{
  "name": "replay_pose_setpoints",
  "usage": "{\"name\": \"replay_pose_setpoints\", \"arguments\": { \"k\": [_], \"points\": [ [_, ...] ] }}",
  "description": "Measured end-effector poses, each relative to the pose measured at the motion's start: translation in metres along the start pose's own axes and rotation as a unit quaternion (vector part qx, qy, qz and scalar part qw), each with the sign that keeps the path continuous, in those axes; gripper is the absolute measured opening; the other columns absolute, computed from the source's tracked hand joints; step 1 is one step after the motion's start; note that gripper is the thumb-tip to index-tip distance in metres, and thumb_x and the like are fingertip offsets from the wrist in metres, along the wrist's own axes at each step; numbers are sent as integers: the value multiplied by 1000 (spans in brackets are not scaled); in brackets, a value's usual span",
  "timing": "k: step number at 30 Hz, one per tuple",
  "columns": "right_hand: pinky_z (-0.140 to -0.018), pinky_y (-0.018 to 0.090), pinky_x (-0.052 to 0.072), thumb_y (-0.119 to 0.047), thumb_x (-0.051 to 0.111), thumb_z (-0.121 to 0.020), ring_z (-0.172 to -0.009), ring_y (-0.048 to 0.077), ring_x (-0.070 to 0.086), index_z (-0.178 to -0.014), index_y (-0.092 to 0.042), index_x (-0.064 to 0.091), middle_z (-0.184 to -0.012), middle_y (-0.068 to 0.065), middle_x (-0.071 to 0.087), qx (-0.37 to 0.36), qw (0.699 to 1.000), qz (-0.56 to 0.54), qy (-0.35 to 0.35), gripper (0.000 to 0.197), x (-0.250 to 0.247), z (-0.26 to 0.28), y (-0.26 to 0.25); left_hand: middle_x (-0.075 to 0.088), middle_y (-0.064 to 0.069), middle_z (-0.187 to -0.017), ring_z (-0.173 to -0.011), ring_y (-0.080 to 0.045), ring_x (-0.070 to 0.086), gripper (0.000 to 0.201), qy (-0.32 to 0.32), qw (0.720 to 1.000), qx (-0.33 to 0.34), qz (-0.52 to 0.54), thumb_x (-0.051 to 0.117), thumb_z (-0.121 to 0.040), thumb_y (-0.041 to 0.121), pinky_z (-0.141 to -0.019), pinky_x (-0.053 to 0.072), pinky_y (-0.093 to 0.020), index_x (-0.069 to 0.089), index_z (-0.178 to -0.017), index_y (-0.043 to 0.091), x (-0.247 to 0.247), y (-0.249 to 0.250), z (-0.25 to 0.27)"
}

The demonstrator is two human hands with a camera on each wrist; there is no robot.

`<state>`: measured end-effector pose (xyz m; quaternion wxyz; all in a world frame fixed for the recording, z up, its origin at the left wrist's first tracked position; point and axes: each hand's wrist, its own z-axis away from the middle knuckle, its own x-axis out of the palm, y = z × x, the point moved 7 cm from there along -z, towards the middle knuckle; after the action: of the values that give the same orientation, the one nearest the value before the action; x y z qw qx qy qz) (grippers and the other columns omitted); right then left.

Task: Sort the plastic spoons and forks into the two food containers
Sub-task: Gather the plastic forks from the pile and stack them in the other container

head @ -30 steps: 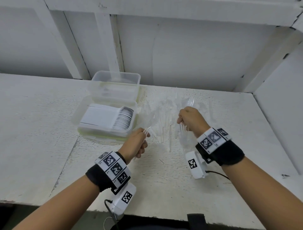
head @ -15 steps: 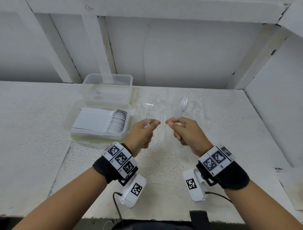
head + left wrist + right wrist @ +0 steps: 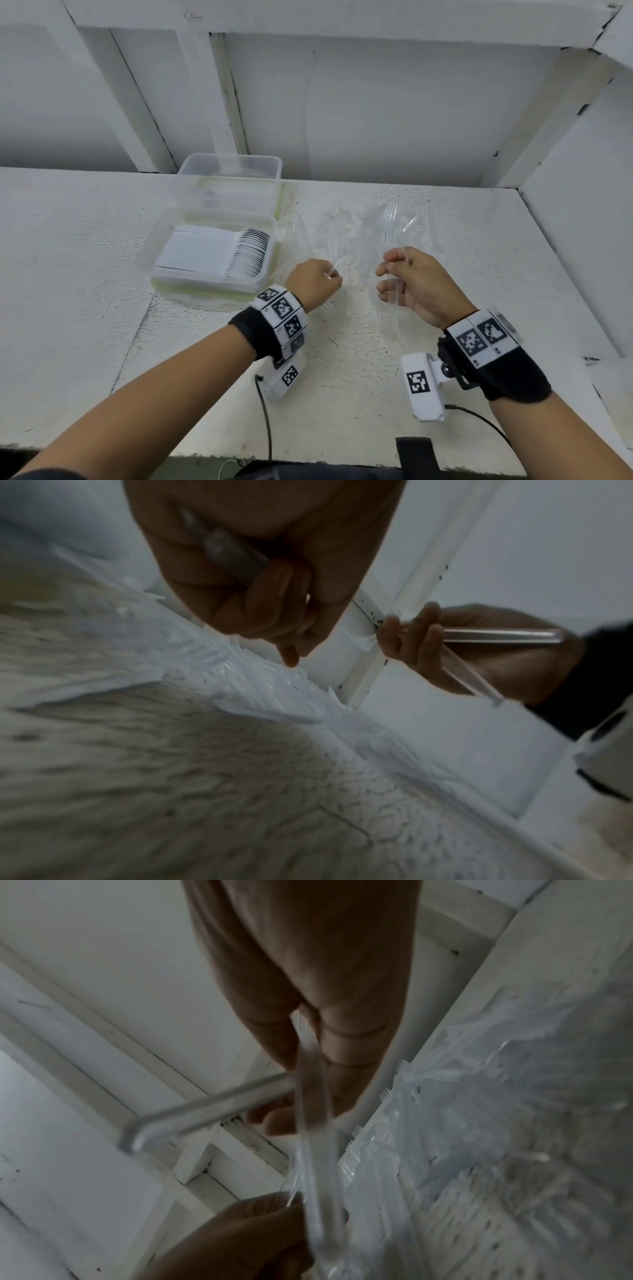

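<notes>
My left hand grips a clear plastic fork; its tines point down toward me under the wrist. My right hand holds clear forks with the tines up, their handles crossing the palm. A loose pile of clear cutlery lies on the table just beyond both hands. The near food container holds a neat row of white spoons. The far food container stands behind it, and I cannot make out what is inside. The left wrist view shows my left hand curled round a clear handle.
The white table ends at a back wall with posts and a side wall on the right. Camera cables hang at the front edge.
The left hand has turned its utensil over, so the head that stood up now points down toward me. The hands have drawn slightly apart; the right hand keeps its forks upright.
</notes>
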<state>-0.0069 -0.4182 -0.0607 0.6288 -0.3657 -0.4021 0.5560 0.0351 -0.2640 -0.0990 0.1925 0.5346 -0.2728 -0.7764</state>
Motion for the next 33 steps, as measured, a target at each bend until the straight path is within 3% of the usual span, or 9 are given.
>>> {"name": "replay_pose_setpoints", "arguments": {
  "k": [5,10,13,18,21,24,28,30,33],
  "points": [
    [-35,17,25,1,38,-90,-46,9,33,-103,-19,39,-71,4,44,31,993,74,87,23,-32,-4,13,44,2,-68,-68,-17,46,35,-54,991,-39,-116,54,-90,43,-54,34,-25,44,-77,12,22,10,-19],
    [-34,15,19,-12,46,-94,-36,4,25,-74,-16,44,-55,-2,31,33,989,118,77,21,-37,-3,16,40,0,-62,-57,-16,42,34,-66,984,-31,-165,52,-90,23,-47,30,-24,35,-62,13,22,16,-21],
    [-39,19,29,-14,43,-96,-41,7,31,-86,-9,60,-53,-2,33,33,988,136,72,20,-30,-3,6,37,1,-61,-53,-12,35,34,-53,994,-35,-93,50,-89,21,-47,26,-23,33,-60,14,15,13,-18],
    [-37,16,28,-19,41,-97,-47,8,35,-97,-11,61,-64,-1,41,8,981,191,31,22,-1,-27,-20,51,-2,-71,-54,-12,38,20,-3,989,-54,141,38,-93,16,-47,31,-22,39,-74,15,-14,-2,5],
    [-36,16,27,-17,43,-96,-50,9,33,-96,-12,60,-71,1,43,14,954,300,-13,18,30,-56,-21,55,-5,-69,-51,-14,47,15,12,973,-63,221,35,-98,16,-42,35,-20,44,-88,10,-31,-12,24],
    [-48,21,34,-17,52,-92,-57,14,44,-81,-9,51,-74,3,45,36,904,425,-20,13,56,-85,-14,55,-5,-70,-53,-15,51,16,45,956,-82,279,35,-101,20,-45,39,-23,46,-93,10,-45,-26,37],
    [-76,30,43,-36,63,-87,-99,26,59,-105,-2,54,-104,10,57,32,819,573,-25,40,80,-99,-8,52,-5,-70,-52,-16,48,14,54,930,-99,351,37,-101,20,-44,38,-23,45,-91,15,-57,-39,46],
    [-72,27,42,-31,61,-89,-90,23,56,-78,-4,51,-93,9,57,23,784,620,-29,31,88,-100,-5,51,-6,-71,-53,-16,47,14,43,921,-102,374,37,-101,19,-45,36,-24,45,-90,17,-59,-41,50],
    [-56,24,39,-21,57,-90,-75,20,52,-63,-10,40,-69,4,48,29,782,622,-17,34,90,-103,0,51,-6,-71,-53,-16,46,13,33,915,-103,389,36,-101,16,-46,35,-23,45,-92,17,-59,-40,53]
  ]
}}
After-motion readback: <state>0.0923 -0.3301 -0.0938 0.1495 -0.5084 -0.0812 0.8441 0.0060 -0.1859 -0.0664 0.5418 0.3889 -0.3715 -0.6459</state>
